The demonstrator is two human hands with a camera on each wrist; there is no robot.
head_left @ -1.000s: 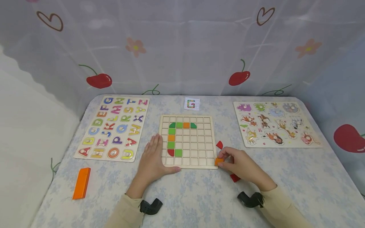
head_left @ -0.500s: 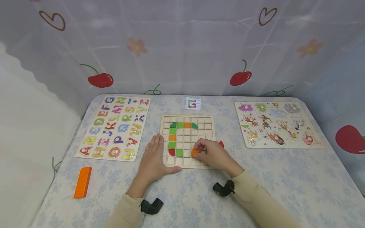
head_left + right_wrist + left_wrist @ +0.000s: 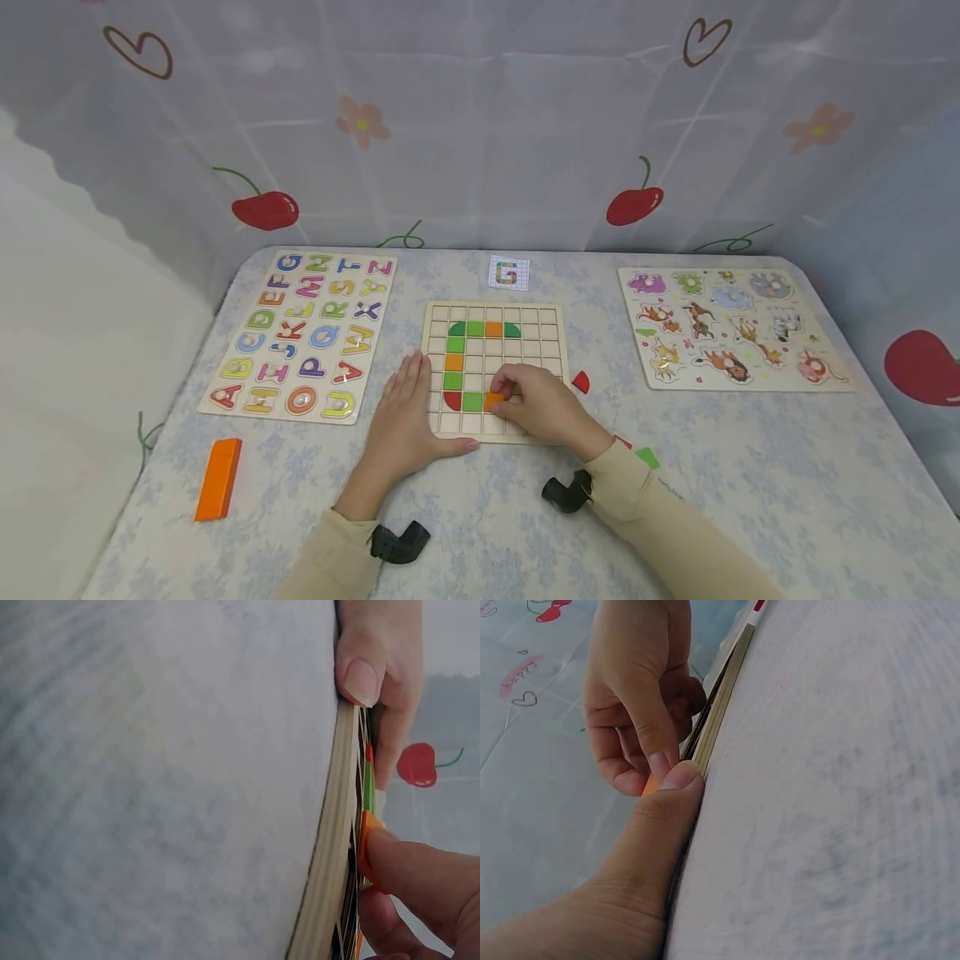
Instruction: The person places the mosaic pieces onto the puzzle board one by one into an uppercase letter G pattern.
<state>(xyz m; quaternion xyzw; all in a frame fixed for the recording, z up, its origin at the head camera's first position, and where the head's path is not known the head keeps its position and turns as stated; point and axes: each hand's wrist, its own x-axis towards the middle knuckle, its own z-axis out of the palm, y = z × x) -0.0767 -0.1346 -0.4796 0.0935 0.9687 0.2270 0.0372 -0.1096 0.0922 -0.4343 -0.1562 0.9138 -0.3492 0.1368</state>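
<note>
While my left hand [image 3: 408, 421] lies flat against the grid board [image 3: 542, 333], my right hand [image 3: 542, 408] pinches an orange tile [image 3: 492, 402] beside the green tile [image 3: 472, 402].

a children's play corner: alphabet puzzle [image 3: 300, 333], animal puzzle [image 3: 731, 327], and cherry-print curtain [image 3: 480, 125] around a floral-clothed table [image 3: 750, 475].

Cherry-print curtain [image 3: 480, 125] behind floral table [image 3: 750, 467]

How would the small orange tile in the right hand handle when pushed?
The orange tile, pinched by the right hand, looks thin, flat and stiff: probably light, sliding rather than rolling. On the grid board the cell ridges would likely stop it.
</note>
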